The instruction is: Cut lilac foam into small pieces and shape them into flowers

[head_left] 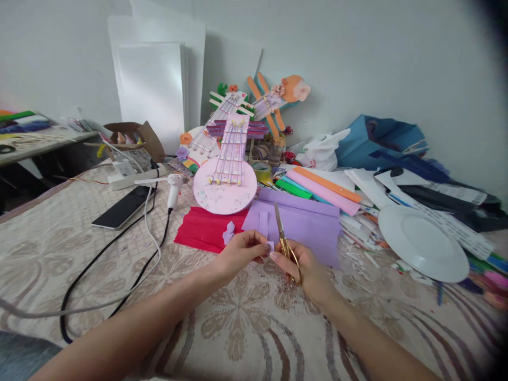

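In the head view, in front of the lilac crepe paper (313, 227), the left hand (241, 252) pinches a small lilac piece (271, 246) between closed fingertips; the right hand (308, 267), just beside it, curls around gold-handled scissors (280, 231), blades over the crepe paper; red crepe paper (202, 227) lies left of it, a pink toy guitar (225, 196) behind-left

Noted at centre: lilac rectangular paper sheet (315, 225), red crinkled paper sheet (202, 228), gold-handled metal scissors (283, 243); lower frame: beige fabric tablecloth (238, 338), brown floral print.
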### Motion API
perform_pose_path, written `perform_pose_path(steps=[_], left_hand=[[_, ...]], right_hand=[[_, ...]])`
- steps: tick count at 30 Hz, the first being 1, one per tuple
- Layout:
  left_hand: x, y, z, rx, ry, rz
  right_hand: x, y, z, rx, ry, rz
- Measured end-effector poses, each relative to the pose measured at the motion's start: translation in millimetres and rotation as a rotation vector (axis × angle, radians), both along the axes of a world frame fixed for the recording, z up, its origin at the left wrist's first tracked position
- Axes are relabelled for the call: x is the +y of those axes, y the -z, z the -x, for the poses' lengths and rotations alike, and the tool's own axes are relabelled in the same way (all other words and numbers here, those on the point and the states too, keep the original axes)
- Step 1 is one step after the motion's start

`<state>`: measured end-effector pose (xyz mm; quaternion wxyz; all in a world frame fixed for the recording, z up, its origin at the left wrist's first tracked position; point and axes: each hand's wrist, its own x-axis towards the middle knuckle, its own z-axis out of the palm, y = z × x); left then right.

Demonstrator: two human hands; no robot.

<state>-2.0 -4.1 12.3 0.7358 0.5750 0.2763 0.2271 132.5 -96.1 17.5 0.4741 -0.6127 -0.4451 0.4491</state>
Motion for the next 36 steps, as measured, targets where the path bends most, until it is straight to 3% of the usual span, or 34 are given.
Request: perform_pose_path(steps=[9,21,29,36], left_hand=[[0.0,4.2,-0.6,0.024,0.048,-0.009],[3.4,8.3,0.5,0.063,0.104,-0.089],[2.6,-4.8,0.4,-0.001,-0.059,0.041],[6.2,-7.9,1.1,-0.129,-0.19,0.115]], right_hand=[[-0.6,3.3,-4.1,-0.075,0.044,-0.005],[0.8,8.7,-5.5,0.012,-0.023,-0.05],[-2.3,9.0,0.1,0.129,0.006,-0.062],[-10.3,3.5,11.9,-0.037,-0.07,-0.062]])
